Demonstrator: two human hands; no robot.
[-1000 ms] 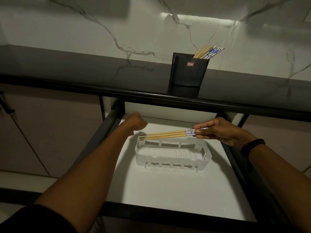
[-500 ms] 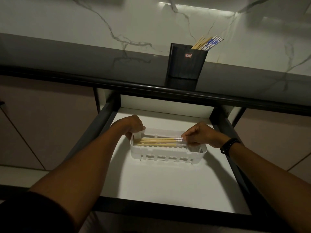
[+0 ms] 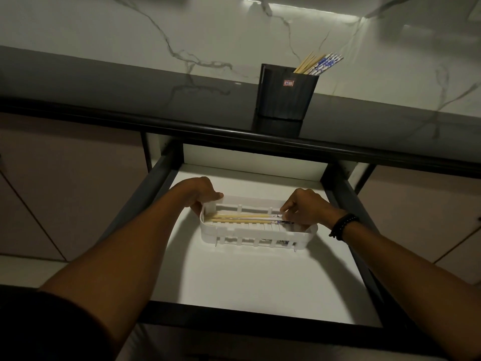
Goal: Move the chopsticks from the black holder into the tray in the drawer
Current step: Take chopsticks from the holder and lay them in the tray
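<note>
In the head view, the open drawer [image 3: 260,277] with a white floor and dark frame sat pulled out below the dark, glossy tabletop [image 3: 130,82]. A white slotted plastic tray [image 3: 257,234] stood towards the drawer's back edge, set lengthwise from left to right.

A few pale bamboo chopsticks with blue-and-white patterned tops [image 3: 242,218] lay flat inside the tray along its length, plain tips at its left end. The left hand [image 3: 201,195] was curled round the tray's left end wall with the thumb over the rim, probably to keep the light tray from sliding while the sticks were laid in. The right hand [image 3: 303,208], with a black bead bracelet [image 3: 343,226] at the wrist, pinched the patterned tops at the tray's right end. That hold suggested the sticks were being lined up or just set down, not yet let go.

On the tabletop near its front edge stood the black ribbed rectangular holder [image 3: 285,96]. The remaining chopsticks [image 3: 318,64] leaned out of its right corner towards the white marble wall [image 3: 234,27], so by my reckoning the transfer was only partly done.
</note>
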